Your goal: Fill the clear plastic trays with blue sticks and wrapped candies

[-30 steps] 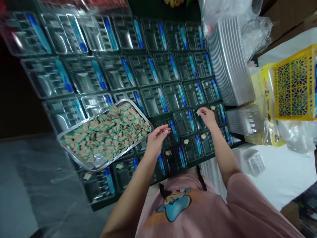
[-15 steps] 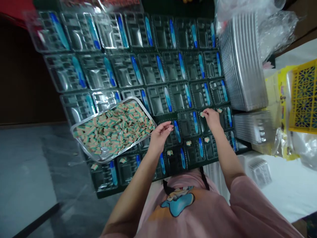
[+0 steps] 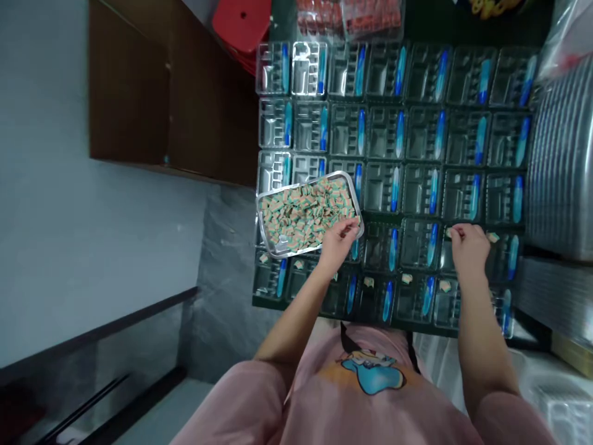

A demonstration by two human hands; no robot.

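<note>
A metal tray (image 3: 309, 250) heaped with small peach-and-green striped pieces (image 3: 296, 213) rests across the clear plastic blister trays. Over its right end is my left hand (image 3: 337, 246), thumb and fingers pinched together; what they hold, if anything, is hidden. Farther right, my right hand (image 3: 471, 250) is closed in a pinch at a blister tray in the second row from the front. A striped piece (image 3: 448, 232) shows at its fingertips. Single pieces lie in several front-row blister trays, such as one piece (image 3: 406, 279) between my hands. Each visible blister tray has a blue pen-shaped item (image 3: 433, 191).
Stacked clear plastic trays (image 3: 560, 161) rise along the right edge. Red-filled packs (image 3: 349, 17) lie at the back, near a red stool (image 3: 243, 21). A brown cabinet (image 3: 134, 93) stands at the left.
The view has turned and shifted left. My left hand has moved left from beside the metal tray to over its right end. My right hand stays pinched near the same blister tray.
</note>
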